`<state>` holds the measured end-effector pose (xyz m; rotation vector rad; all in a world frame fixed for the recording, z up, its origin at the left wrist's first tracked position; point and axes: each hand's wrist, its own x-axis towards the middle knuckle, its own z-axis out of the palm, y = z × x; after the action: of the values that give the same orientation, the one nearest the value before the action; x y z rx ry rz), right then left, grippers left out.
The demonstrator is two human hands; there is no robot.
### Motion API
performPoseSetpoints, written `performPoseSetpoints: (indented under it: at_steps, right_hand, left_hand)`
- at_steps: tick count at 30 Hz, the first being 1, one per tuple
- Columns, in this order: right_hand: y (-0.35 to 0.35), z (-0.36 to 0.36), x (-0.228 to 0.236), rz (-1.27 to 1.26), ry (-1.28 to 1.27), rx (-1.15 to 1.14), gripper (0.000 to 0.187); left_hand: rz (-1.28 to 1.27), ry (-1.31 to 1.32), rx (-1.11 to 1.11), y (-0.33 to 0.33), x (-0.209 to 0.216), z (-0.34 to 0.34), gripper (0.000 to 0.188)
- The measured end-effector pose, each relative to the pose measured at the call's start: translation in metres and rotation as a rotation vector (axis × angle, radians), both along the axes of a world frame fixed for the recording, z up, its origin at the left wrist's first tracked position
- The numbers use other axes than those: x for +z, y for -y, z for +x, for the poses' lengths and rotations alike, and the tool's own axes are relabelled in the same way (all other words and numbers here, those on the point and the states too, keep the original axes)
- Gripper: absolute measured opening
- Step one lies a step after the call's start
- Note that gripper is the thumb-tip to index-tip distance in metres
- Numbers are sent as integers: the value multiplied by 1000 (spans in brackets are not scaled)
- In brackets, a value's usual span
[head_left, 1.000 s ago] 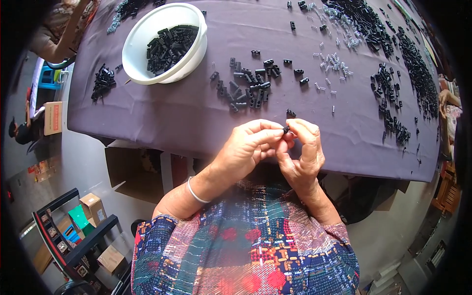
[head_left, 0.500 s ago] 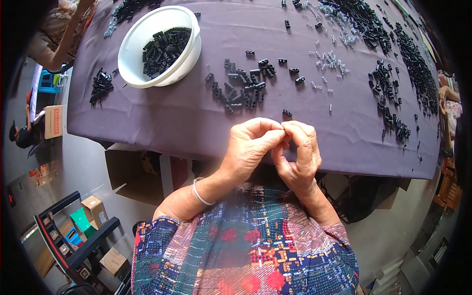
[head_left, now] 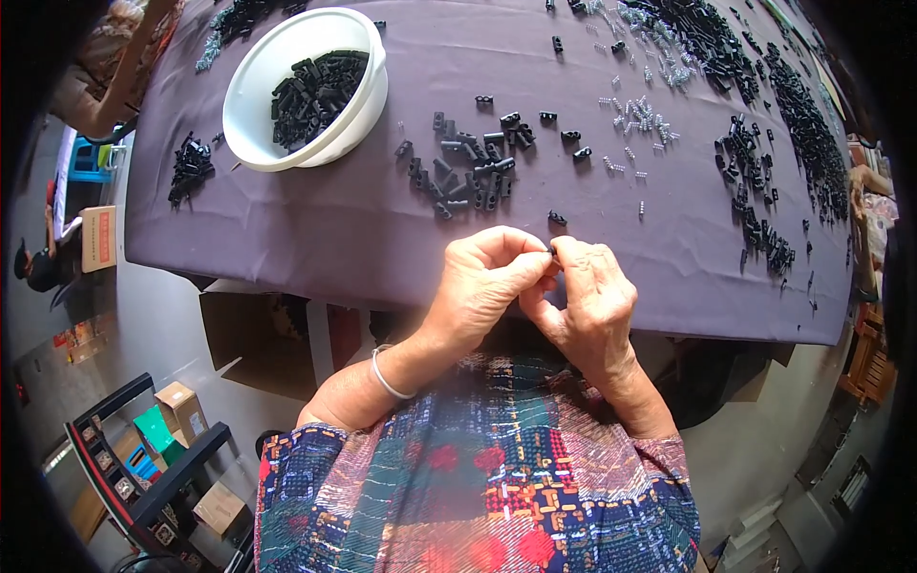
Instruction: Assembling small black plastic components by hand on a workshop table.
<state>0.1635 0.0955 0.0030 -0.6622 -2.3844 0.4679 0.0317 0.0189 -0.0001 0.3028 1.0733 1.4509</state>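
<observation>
Near the table's front edge, my left hand (head_left: 489, 283) and my right hand (head_left: 594, 299) meet fingertip to fingertip. Both are closed in a pinch around a tiny dark part (head_left: 551, 250), mostly covered by the fingers; its kind cannot be made out. Just beyond the fingertips lies a small black plastic piece (head_left: 557, 218). A loose group of black plastic pieces (head_left: 465, 170) is spread a little farther off to the left. Small clear springs (head_left: 646, 124) lie scattered beyond my right hand.
A white bowl (head_left: 373, 105) of black pieces stands at the back left, beside a small pile of thin black parts (head_left: 192, 170). Heaps of black parts (head_left: 755, 181) cover the right side of the purple-grey tablecloth (head_left: 315, 224). Another person's arm (head_left: 129, 81) shows at far left.
My right hand has turned and shifted slightly right, its fingers now pointing more toward the left hand. My left hand keeps its pinch almost in place.
</observation>
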Motion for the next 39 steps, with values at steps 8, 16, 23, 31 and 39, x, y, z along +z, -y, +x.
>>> performPoseSetpoints:
  at_steps: [8,16,23,31,39]
  right_hand:
    - [-3,2,2,68,71,13,34]
    - [-13,3,0,192,-53,2,22]
    - [-16,-1,-6,191,-84,11,20]
    - [-15,-7,-11,142,-90,61,20]
    - [-21,17,0,-215,-156,142,37]
  left_hand:
    - [-25,-73,-51,-2,4,0,13]
    - [-12,24,-79,5,5,-2,20]
    - [-5,-16,-107,3,3,-3,21]
    - [18,94,-110,4,-1,-7,22]
    - [-52,-249,-64,14,15,-8,12]
